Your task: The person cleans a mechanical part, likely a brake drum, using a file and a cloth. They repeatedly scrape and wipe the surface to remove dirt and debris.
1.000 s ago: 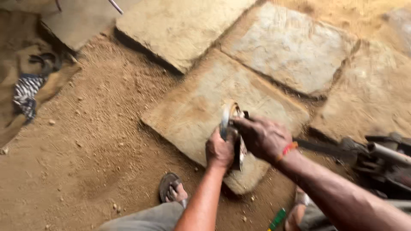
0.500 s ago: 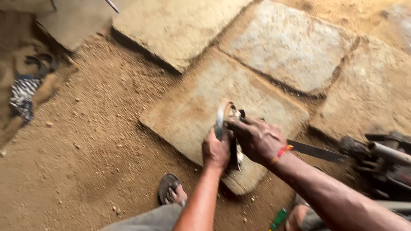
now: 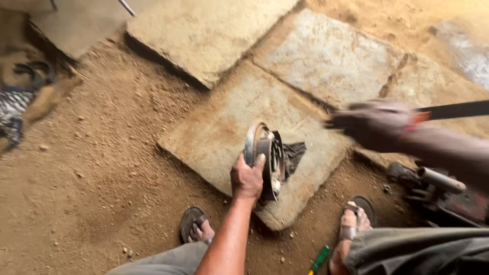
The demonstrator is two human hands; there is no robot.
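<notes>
Metal wheel hub (image 3: 267, 158) in left hand (image 3: 247, 178)

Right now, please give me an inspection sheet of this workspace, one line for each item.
Surface: flat stone slab lying on sandy ground.
Job's things: round metal drum part stands on edge on the slab, dark rag behind it; long dark tool.
Clutter: green-handled tool, metal parts at right, striped cloth at left.
Hands: left hand grips the drum part; right hand, blurred, holds the long tool.
Cables: nothing seen.
Surroundings: more slabs, sandalled feet.
</notes>
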